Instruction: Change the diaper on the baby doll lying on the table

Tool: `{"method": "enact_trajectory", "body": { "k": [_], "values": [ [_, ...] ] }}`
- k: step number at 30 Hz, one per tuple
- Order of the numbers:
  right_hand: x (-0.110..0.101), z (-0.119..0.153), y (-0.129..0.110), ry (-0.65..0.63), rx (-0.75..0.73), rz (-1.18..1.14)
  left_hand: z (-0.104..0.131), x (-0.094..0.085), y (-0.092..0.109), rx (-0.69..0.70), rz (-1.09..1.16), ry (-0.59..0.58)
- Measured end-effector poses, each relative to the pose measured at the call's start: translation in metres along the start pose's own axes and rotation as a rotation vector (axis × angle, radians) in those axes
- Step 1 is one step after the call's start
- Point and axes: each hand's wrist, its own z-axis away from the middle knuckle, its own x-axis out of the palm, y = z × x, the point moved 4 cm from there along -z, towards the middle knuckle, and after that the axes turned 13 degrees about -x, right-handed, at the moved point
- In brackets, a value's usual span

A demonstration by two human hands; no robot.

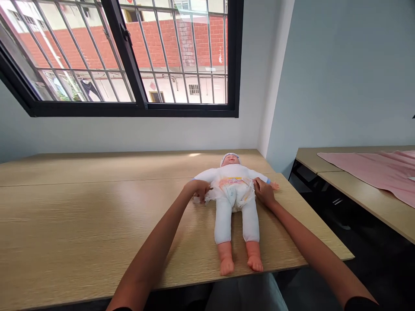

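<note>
A baby doll (223,224) in white lies on its back on the wooden table (97,216), head toward the wall and bare feet near the front edge. Around its hips is a diaper (235,190) with a coloured print at the waist. My left hand (198,189) is closed at the diaper's left side, its fingers pinching the thin, frilly edge, which spreads out beside the hip. On the other side, my right hand (263,192) has its fingers closed on the diaper's right edge, next to the doll's arm.
Behind the table is a wall with a barred, dark-framed window (138,108). At the right, past a dark gap, stands another table (353,181) with a pink cloth (366,170) on it. The near table's front right corner juts out beside my right forearm.
</note>
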Motion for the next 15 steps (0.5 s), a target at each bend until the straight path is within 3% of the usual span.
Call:
{"method": "enact_trajectory", "body": {
  "k": [4, 9, 12, 15],
  "values": [
    [-0.003, -0.001, 0.000, 0.103, 0.030, -0.105, 0.025, -0.022, -0.007, -0.087, -0.010, -0.036],
    [-0.012, 0.000, -0.004, 0.332, 0.040, -0.266, 0.052, -0.039, -0.002, -0.056, 0.038, 0.003],
    [-0.024, -0.007, -0.020, 0.407, -0.045, -0.251, 0.060, -0.044, 0.002, -0.018, 0.062, 0.064],
    [-0.032, -0.029, -0.053, 0.352, -0.157, -0.290, 0.067, -0.047, 0.006, 0.038, 0.158, 0.098]
  ]
}}
